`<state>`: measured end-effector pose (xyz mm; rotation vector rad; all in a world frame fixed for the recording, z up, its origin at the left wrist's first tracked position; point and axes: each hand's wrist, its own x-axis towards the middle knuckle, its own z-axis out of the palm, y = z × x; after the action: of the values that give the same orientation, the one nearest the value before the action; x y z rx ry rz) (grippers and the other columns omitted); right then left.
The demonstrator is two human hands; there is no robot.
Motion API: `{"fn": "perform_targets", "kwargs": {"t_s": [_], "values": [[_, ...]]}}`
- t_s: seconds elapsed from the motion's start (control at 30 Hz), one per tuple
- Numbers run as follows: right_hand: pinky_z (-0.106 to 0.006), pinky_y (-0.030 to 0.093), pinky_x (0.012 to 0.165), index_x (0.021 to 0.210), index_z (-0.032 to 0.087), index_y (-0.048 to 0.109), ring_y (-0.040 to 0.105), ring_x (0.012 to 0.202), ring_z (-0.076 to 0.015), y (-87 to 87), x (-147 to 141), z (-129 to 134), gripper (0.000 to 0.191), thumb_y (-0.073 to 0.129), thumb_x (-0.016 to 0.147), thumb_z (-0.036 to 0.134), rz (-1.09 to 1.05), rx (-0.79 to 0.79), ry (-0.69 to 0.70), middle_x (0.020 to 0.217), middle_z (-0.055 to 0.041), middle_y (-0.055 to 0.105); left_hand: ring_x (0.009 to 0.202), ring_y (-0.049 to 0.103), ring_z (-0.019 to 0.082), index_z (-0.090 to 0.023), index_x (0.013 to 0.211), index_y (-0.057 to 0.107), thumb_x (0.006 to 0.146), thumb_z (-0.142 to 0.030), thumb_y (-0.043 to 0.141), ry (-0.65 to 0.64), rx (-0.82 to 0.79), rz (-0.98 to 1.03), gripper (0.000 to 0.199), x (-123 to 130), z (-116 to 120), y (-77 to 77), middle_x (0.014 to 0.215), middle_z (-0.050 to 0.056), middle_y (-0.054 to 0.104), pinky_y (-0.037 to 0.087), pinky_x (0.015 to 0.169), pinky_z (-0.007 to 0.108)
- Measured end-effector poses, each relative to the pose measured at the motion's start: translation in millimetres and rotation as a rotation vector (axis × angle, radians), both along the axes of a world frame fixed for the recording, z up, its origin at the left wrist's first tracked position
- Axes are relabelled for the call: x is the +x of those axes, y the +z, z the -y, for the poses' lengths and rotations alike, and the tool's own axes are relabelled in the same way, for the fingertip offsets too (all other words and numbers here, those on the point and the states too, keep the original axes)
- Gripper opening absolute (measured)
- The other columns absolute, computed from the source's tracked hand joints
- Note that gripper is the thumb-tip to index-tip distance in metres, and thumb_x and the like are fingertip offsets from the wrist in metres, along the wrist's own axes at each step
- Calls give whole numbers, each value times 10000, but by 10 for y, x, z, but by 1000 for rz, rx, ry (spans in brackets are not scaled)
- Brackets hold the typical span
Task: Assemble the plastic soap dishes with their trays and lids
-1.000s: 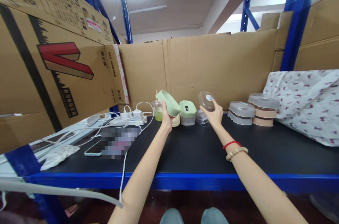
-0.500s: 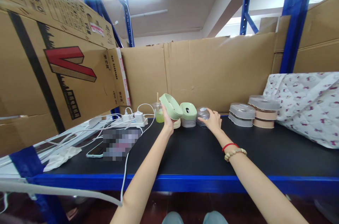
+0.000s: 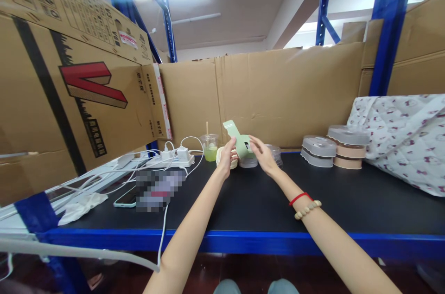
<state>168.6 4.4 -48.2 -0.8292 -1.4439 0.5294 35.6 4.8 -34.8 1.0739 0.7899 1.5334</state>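
Note:
My left hand [image 3: 227, 157] is closed around a light green oval plastic container [image 3: 232, 131], tilted up on its side so that its wall faces me. Just right of it, a second green container [image 3: 246, 144] with a dark oval slot rests on a clear greyish base [image 3: 249, 162]. At that container's right edge is my right hand [image 3: 261, 154], fingers apart and partly bent; whether the fingertips touch it I cannot tell. A clear plastic lid [image 3: 276, 152] sits behind my right hand, partly hidden. Beside my left hand stands a cream container [image 3: 220, 157], also partly covered.
A cup of green drink [image 3: 210, 152] with a straw stands left of the containers. Farther left are a power strip [image 3: 174, 161] with white cables and a phone [image 3: 125, 197]. At right, stacked lidded grey [image 3: 317, 152] and peach containers [image 3: 349, 150] stand by a patterned cloth [image 3: 410, 141].
My right hand has left the clear lid and moved left to the second green container. The green container in my left hand has shifted right and turned onto its side.

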Motion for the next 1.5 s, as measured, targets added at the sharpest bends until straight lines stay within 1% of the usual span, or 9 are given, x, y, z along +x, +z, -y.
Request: {"fn": "perform_targets", "kwargs": {"t_s": [0.13, 0.4, 0.63, 0.77, 1.03, 1.1, 1.27, 1.4, 1.5], "values": [[-364, 484, 859, 1124, 234, 626, 636, 923, -213, -58, -184, 48, 594, 715, 601, 501, 26, -65, 238, 1065, -58, 678, 698, 622, 141, -201, 870, 653, 567, -567, 692, -33, 50, -45, 477, 5, 30, 9, 759, 19, 650, 436, 601, 227], [-366, 473, 870, 1111, 195, 609, 624, 932, -208, -52, -206, 38, 621, 716, 579, 496, -38, -114, 242, 1113, -84, 648, 735, 631, 155, -193, 838, 646, 531, -625, 681, -44, -3, -22, 531, -10, 56, 46, 755, 14, 661, 420, 585, 227], [-316, 515, 754, 1014, 221, 616, 628, 801, -164, -5, -190, 81, 544, 741, 537, 451, -75, -148, 270, 914, -18, 657, 809, 645, 173, -193, 780, 641, 509, -641, 678, -109, -37, -11, 525, -25, 100, 61, 731, 19, 683, 428, 600, 220], [-298, 530, 598, 835, 209, 605, 604, 744, -175, 42, -170, 91, 471, 654, 558, 586, -160, -176, 244, 792, -15, 629, 754, 654, 176, -183, 833, 652, 592, -672, 599, -134, -51, 69, 548, -22, 104, 67, 711, 32, 688, 443, 587, 232], [-294, 510, 534, 762, 214, 551, 605, 739, -198, 83, -109, 13, 545, 549, 547, 715, -353, -132, 4, 778, -27, 594, 789, 666, 233, -161, 890, 614, 711, -655, 469, -131, -35, 254, 546, -75, 118, 133, 750, 77, 672, 482, 601, 276], [-308, 511, 574, 759, 210, 556, 598, 749, -197, 59, -71, -23, 539, 552, 556, 710, -344, -76, -151, 800, -35, 588, 778, 665, 227, -181, 897, 595, 726, -593, 503, -57, -52, 268, 456, -113, 102, 152, 770, 62, 662, 498, 609, 297], [-357, 490, 749, 781, 204, 637, 599, 795, -204, -37, -3, -59, 445, 662, 565, 592, -139, 84, -519, 926, -73, 602, 660, 632, 139, -155, 801, 573, 623, -124, 644, 270, -60, 77, 194, -141, 34, 123, 785, 34, 638, 466, 486, 199], [-325, 477, 651, 748, 216, 658, 580, 585, -144, -101, 4, -65, 317, 712, 585, 482, 44, 106, -550, 1059, -78, 623, 568, 612, 123, -145, 880, 576, 590, -67, 682, 451, -25, -181, 319, -129, 11, 63, 872, 61, 656, 388, 356, 167], [-316, 465, 601, 726, 218, 659, 558, 500, -132, -134, 9, -102, 271, 736, 570, 426, 74, 100, -537, 1023, -63, 661, 554, 606, 119, -145, 912, 566, 596, -113, 736, 486, -69, -213, 361, -132, 25, 57, 930, 86, 658, 399, 346, 181]]}}
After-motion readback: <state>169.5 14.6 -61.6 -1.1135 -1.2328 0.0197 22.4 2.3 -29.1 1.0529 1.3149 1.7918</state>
